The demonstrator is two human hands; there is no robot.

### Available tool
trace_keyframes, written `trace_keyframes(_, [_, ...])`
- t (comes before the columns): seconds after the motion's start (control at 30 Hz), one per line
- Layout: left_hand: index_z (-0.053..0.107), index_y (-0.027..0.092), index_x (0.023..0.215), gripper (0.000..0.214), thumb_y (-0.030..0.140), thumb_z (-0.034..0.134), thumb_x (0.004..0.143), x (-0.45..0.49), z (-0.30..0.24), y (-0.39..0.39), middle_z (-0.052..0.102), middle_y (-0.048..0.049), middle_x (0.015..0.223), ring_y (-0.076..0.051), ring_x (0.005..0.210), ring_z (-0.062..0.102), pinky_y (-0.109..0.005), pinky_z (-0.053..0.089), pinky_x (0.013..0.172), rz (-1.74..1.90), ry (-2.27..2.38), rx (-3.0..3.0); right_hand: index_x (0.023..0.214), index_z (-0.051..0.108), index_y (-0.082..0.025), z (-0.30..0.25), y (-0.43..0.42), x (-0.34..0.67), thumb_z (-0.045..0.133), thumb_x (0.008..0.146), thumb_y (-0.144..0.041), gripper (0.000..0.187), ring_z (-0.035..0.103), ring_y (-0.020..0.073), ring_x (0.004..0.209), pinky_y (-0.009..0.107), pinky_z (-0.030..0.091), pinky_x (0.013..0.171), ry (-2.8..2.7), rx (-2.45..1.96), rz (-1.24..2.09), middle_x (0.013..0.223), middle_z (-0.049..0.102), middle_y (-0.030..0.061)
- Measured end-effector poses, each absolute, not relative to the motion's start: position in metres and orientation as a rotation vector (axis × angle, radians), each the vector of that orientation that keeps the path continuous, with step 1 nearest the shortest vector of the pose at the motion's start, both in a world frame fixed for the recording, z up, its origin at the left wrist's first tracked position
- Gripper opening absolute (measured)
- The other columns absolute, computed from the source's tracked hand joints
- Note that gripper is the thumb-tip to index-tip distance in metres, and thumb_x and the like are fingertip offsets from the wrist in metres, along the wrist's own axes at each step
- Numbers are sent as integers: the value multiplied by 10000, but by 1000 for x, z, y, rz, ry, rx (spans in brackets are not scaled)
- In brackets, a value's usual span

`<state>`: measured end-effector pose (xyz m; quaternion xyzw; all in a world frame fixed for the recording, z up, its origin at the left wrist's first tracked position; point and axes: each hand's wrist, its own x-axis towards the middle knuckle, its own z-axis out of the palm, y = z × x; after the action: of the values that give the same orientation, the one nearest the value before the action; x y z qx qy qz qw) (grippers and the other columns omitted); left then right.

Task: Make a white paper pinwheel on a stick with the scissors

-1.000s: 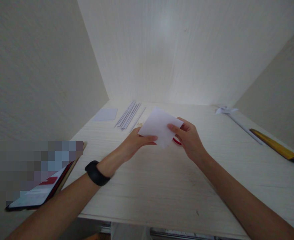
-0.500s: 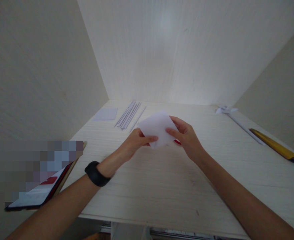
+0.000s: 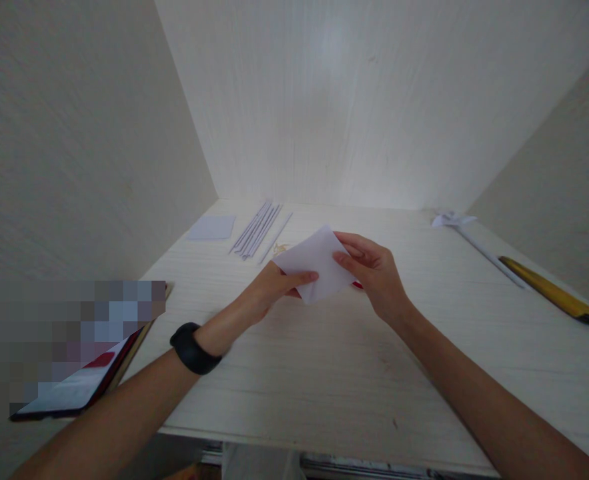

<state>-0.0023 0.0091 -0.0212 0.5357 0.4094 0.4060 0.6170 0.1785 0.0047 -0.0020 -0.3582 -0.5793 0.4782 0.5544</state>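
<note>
A white sheet of paper (image 3: 314, 261) is held just above the pale wooden desk (image 3: 324, 360), between both hands. My left hand (image 3: 269, 293) pinches its left lower edge, thumb on top. My right hand (image 3: 374, 273) grips its right edge with the fingers curled over it. A small red thing (image 3: 358, 285) shows on the desk under the paper, mostly hidden. My left wrist carries a black band (image 3: 191, 347).
Several thin white paper sticks (image 3: 257, 232) and a small white square sheet (image 3: 211, 227) lie at the back left. A paper pinwheel on a stick (image 3: 467, 237) and a yellow utility knife (image 3: 551, 290) lie at the right. A phone (image 3: 79, 387) leans at the left edge.
The paper has dropped slightly and turned, its top corner now pointing up between my hands. My right fingers have shifted further onto its right edge. My left hand has barely moved.
</note>
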Motion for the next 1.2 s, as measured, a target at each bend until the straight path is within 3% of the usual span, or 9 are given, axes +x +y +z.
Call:
trace_keyframes(0.2, [662, 172, 1085, 467, 405, 764, 692, -2, -17, 8, 703, -118, 1082, -269, 967, 644, -316, 542, 693, 942, 955, 1205, 991, 731, -255, -4, 5, 179, 704, 745, -306, 253, 679, 203, 963, 325, 565, 760, -1421, -812, 1082, 986, 743, 35])
trace_keyframes(0.6, [634, 193, 1128, 491, 500, 693, 749, 0, -9, 5, 687, -105, 1118, -237, 966, 637, -278, 517, 670, 986, 998, 1158, 1014, 743, -319, -12, 6, 182, 652, 807, -305, 227, 680, 202, 957, 372, 546, 846, -1619, -853, 813, 1036, 740, 6])
trace_keyframes(0.9, [688, 174, 1030, 369, 313, 768, 697, -7, -16, 11, 702, -89, 1102, -231, 1011, 631, -323, 506, 833, 925, 869, 1146, 1070, 723, -315, -4, -1, 183, 558, 872, -255, 264, 664, 202, 1032, 371, 535, 892, -1729, -873, 693, 1124, 715, 2])
trace_keyframes(1.2, [733, 156, 929, 263, 214, 763, 675, -6, -11, 10, 720, -79, 1010, -187, 927, 635, -312, 484, 857, 838, 838, 1152, 1137, 685, -323, 1, -2, 191, 465, 899, -122, 381, 638, 160, 1086, 357, 513, 948, -1946, -781, 296, 1185, 687, -11])
